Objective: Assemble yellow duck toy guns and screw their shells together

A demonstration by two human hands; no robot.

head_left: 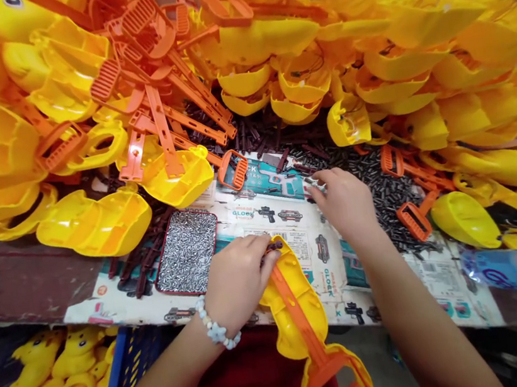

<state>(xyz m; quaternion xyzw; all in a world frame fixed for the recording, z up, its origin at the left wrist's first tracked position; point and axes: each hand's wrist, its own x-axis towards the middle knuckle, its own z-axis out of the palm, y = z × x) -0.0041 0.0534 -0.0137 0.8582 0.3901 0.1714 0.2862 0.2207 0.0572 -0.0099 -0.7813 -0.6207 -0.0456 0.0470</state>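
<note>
My left hand (241, 278), with a white bead bracelet on the wrist, is closed on a yellow plastic duck shell (296, 303) that has an orange handle piece (329, 368) lying in it. Its fingers also pinch a small dark pin at the shell's top. My right hand (343, 201) reaches forward to a heap of small dark pins (375, 178) on the printed cardboard (285, 215), fingers curled and pinched at the heap's edge. What they hold is too small to make out.
Yellow duck shells (95, 224) and orange handle pieces (163, 123) are piled high across the back and both sides. A shallow red-rimmed tray of small silver screws (187, 250) lies left of my left hand. A blue crate of assembled ducks (50, 386) stands at lower left.
</note>
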